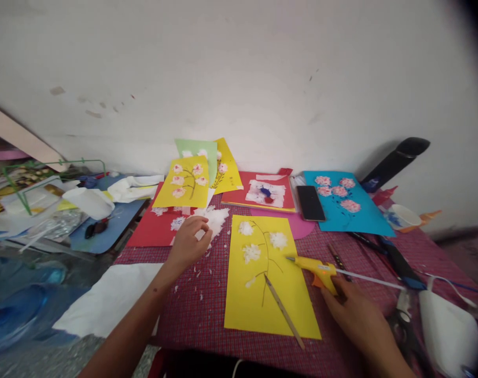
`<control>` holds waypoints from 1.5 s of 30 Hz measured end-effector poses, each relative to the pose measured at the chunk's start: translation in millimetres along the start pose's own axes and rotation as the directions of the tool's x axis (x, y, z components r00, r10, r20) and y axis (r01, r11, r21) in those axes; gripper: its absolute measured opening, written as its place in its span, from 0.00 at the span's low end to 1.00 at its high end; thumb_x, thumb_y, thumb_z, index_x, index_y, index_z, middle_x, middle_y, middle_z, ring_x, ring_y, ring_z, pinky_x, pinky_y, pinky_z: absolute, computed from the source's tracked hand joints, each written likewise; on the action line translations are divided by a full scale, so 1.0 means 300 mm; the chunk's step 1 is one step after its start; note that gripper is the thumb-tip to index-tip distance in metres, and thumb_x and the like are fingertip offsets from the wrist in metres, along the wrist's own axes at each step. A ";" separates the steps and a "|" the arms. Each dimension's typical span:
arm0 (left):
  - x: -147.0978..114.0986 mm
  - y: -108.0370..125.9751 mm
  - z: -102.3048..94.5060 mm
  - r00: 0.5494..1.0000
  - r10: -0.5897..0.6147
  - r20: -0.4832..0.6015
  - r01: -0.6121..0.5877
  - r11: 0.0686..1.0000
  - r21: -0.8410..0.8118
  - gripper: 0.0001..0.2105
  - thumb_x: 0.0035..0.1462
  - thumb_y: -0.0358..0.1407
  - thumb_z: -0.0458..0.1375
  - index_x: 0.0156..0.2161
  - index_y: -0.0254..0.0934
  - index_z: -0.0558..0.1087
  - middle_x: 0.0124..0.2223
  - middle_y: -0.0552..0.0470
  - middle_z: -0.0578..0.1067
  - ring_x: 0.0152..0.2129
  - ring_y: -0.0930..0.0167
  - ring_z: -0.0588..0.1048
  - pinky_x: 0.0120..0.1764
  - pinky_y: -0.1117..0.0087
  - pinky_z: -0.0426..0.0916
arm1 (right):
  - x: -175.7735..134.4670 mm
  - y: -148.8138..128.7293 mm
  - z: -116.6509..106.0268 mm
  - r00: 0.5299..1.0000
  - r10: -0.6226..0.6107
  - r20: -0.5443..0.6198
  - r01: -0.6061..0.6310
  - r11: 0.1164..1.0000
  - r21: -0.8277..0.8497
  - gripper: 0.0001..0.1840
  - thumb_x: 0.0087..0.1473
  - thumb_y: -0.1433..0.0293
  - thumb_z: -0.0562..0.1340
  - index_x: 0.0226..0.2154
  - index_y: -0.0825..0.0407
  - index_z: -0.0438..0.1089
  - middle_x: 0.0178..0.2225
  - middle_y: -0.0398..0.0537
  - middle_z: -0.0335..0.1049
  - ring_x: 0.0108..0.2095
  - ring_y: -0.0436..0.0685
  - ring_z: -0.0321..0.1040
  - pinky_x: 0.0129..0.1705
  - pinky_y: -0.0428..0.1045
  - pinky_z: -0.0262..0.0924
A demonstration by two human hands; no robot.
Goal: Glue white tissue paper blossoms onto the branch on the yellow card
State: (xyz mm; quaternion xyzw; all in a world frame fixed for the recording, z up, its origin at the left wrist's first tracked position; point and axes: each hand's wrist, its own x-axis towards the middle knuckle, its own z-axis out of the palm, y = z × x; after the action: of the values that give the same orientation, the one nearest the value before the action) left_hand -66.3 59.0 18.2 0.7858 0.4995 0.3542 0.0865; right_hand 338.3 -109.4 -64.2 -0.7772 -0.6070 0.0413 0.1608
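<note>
Near the middle of the red checked tablecloth (207,310) lay a yellow sheet (262,299) with a drawn branch and three white tissue blossoms. At its three o'clock the right hand (354,315) was closed around the handle of a yellow glue gun (317,269), whose nozzle reached over the sheet's right edge, pointing toward nine o'clock. A thin wooden stick (284,311) lay slantwise across the sheet's lower half, just beside that hand.

At the sheet's ten o'clock the left hand (188,240) had its fingertips pressed together, pinching a bit from a pile of white tissue (217,218); small white scraps were strewn on the cloth below it.

Farther toward twelve o'clock stood a smaller yellow card (183,184) with pink flowers, a red sheet (262,193) with white patches, a black phone (310,202) and a blue sheet (347,205) with pink blossoms. At four o'clock, close to the right wrist, lay scissors (402,315) and a white plastic container (447,331). A white paper (108,299) hung off the table at eight o'clock.
</note>
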 end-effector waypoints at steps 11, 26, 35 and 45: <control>-0.045 0.107 0.009 0.877 -0.238 0.417 0.435 0.761 -0.482 0.08 0.57 0.39 0.59 0.30 0.38 0.72 0.27 0.56 0.72 0.24 0.74 0.68 0.29 0.73 0.62 | -0.021 -0.037 -0.068 0.997 0.014 -0.082 -0.002 0.989 0.145 0.19 0.56 0.53 0.60 0.40 0.49 0.75 0.35 0.53 0.78 0.33 0.63 0.75 0.33 0.54 0.68; -0.104 0.201 0.085 0.721 -0.007 0.693 0.513 0.678 -0.527 0.07 0.56 0.38 0.60 0.31 0.35 0.74 0.26 0.56 0.70 0.23 0.76 0.65 0.27 0.75 0.59 | 0.038 -0.569 -0.060 0.943 -0.190 0.274 -0.152 0.487 0.860 0.10 0.57 0.62 0.63 0.33 0.51 0.72 0.28 0.43 0.70 0.28 0.52 0.65 0.29 0.46 0.61; -0.121 0.195 0.113 0.698 0.017 0.716 0.559 0.612 -0.560 0.06 0.55 0.36 0.61 0.33 0.34 0.74 0.27 0.58 0.69 0.24 0.77 0.65 0.28 0.75 0.59 | 0.030 -0.555 -0.020 0.921 -0.170 0.350 -0.264 0.390 0.882 0.12 0.54 0.61 0.65 0.39 0.50 0.72 0.33 0.44 0.71 0.31 0.52 0.66 0.32 0.47 0.62; -0.148 0.187 0.111 0.639 0.017 0.769 0.598 0.618 -0.510 0.05 0.53 0.35 0.62 0.34 0.35 0.74 0.27 0.57 0.71 0.24 0.77 0.67 0.28 0.75 0.60 | 0.022 -0.564 -0.005 0.968 -0.200 0.153 0.002 0.615 0.788 0.08 0.56 0.67 0.63 0.28 0.50 0.75 0.27 0.45 0.71 0.29 0.54 0.67 0.32 0.48 0.60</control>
State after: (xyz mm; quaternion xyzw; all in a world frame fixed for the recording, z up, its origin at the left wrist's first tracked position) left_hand -15.3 1.3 0.3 0.6512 0.3718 0.1685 0.6398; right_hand 183.0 -67.7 -11.2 -0.5839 -0.5854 0.3799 0.4147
